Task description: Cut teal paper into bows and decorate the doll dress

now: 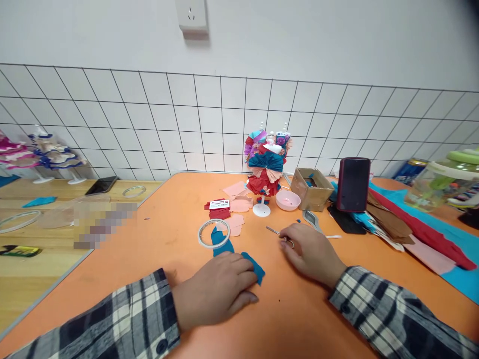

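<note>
My left hand [219, 289] lies palm down on the orange table, its fingers resting on a piece of blue paper [255, 269]; whether it grips the paper cannot be seen. My right hand [310, 253] has its fingers closed round the handles of small scissors [274, 230], whose blades point left. Just beyond my left hand, a roll of white tape [213, 234] sits partly over another blue piece [224, 245]. Pink paper pieces [235, 224] and red paper [219, 213] lie behind the tape. A small figure in a blue and red paper dress [265, 169] stands upright on a white base.
Behind my right hand are a pink bowl [288, 200], a cardboard box [312, 189] and an upright phone [353, 184]. Coloured paper strips [422, 224] and a clear jar [434, 184] are at the right. A wooden table [37, 279] adjoins on the left.
</note>
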`<control>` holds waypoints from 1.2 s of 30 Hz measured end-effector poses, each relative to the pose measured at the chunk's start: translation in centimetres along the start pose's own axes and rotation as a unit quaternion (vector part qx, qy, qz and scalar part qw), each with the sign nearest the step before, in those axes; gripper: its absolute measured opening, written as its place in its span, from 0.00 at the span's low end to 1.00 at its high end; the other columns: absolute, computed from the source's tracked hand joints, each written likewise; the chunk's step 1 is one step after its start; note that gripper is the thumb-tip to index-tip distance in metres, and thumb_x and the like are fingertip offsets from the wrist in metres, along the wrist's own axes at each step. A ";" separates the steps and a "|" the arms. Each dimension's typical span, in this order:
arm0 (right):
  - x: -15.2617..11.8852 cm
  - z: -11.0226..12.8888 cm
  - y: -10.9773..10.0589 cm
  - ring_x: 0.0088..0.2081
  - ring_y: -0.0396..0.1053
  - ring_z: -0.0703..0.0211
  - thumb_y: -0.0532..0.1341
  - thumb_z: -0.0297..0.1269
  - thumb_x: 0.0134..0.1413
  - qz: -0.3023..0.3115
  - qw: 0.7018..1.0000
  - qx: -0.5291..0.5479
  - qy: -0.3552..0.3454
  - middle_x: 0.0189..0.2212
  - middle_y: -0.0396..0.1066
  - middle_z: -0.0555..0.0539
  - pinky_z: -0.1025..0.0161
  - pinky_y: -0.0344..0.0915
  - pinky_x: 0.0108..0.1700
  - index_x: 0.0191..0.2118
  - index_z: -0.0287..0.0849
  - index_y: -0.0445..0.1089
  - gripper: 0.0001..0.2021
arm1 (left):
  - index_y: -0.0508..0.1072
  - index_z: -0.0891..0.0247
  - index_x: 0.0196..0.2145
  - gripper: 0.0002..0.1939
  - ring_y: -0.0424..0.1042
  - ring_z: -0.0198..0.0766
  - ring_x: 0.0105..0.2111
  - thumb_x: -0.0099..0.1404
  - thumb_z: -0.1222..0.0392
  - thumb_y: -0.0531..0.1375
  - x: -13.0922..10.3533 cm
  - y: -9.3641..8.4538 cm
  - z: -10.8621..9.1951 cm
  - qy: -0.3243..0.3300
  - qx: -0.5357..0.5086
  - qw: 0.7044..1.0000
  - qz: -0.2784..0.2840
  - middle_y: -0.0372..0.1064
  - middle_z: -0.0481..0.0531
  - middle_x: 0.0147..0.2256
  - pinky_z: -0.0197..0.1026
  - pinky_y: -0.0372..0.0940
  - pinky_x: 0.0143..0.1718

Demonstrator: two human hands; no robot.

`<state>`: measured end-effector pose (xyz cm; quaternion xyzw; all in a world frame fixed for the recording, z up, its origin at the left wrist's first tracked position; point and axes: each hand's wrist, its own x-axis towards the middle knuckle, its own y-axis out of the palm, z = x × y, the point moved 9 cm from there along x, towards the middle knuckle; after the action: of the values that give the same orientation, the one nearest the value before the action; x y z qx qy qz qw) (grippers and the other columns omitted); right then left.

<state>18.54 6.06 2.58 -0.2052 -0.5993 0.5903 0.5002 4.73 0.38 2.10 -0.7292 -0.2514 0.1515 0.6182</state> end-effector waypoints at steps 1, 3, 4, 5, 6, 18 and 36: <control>0.9 1.4 0.5 0.45 0.67 0.56 0.53 0.34 0.61 -0.004 0.999 0.009 -0.043 0.42 0.72 0.45 0.60 0.61 0.47 0.46 0.42 0.68 0.10 | 0.71 0.59 0.42 0.12 0.68 0.42 0.41 0.69 0.51 0.54 -0.2 0.1 -0.1 0.007 -0.003 1.000 0.002 0.71 0.51 0.40 0.44 0.60 0.42; 3.4 3.4 1.7 0.50 0.64 0.56 0.51 0.32 0.63 -0.010 0.995 0.020 -0.093 0.48 0.71 0.44 0.60 0.59 0.52 0.51 0.41 0.67 0.14 | 0.71 0.59 0.42 0.12 0.68 0.43 0.43 0.68 0.51 0.54 -0.2 0.3 -0.2 0.019 -0.001 1.000 0.002 0.71 0.51 0.40 0.45 0.59 0.44; 4.8 4.2 2.4 0.51 0.62 0.56 0.50 0.30 0.63 -0.010 0.994 0.018 -0.106 0.51 0.70 0.44 0.60 0.58 0.53 0.53 0.41 0.66 0.15 | 0.71 0.59 0.42 0.12 0.68 0.43 0.43 0.68 0.50 0.54 -0.1 0.3 -0.1 0.024 0.000 1.000 0.001 0.71 0.51 0.40 0.45 0.59 0.45; 6.1 4.7 3.1 0.51 0.62 0.56 0.50 0.29 0.64 -0.007 0.993 0.007 -0.114 0.51 0.70 0.44 0.60 0.58 0.53 0.54 0.41 0.66 0.16 | 0.71 0.60 0.41 0.12 0.68 0.43 0.43 0.68 0.50 0.54 0.0 0.2 0.0 0.029 0.000 1.000 -0.001 0.71 0.52 0.40 0.45 0.59 0.46; 7.3 5.1 4.0 0.49 0.63 0.55 0.51 0.30 0.64 0.009 0.993 -0.011 -0.117 0.50 0.71 0.45 0.60 0.58 0.52 0.53 0.42 0.67 0.15 | 0.71 0.60 0.41 0.12 0.68 0.43 0.43 0.68 0.50 0.54 0.1 0.2 0.2 0.034 -0.002 0.999 -0.003 0.72 0.52 0.40 0.46 0.58 0.47; 7.5 3.0 3.5 0.44 0.66 0.56 0.53 0.35 0.62 -0.009 0.998 -0.055 -0.024 0.43 0.73 0.45 0.62 0.58 0.43 0.40 0.43 0.72 0.10 | 0.73 0.59 0.43 0.14 0.66 0.46 0.47 0.66 0.49 0.57 -0.2 -0.4 1.8 0.028 -0.015 0.999 -0.034 0.70 0.56 0.45 0.48 0.59 0.50; 7.5 1.7 5.2 0.40 0.71 0.57 0.51 0.40 0.64 0.098 0.994 -0.024 0.035 0.39 0.76 0.48 0.64 0.56 0.33 0.43 0.47 0.74 0.14 | 0.73 0.61 0.35 0.11 0.69 0.43 0.39 0.60 0.51 0.62 -3.0 -4.5 9.9 -0.128 0.029 0.990 -0.041 0.71 0.51 0.36 0.41 0.63 0.38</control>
<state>12.24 12.61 0.87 -0.2951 -0.5728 0.6142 0.4556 -3.85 7.37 4.35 -0.6747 -0.3538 0.2258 0.6072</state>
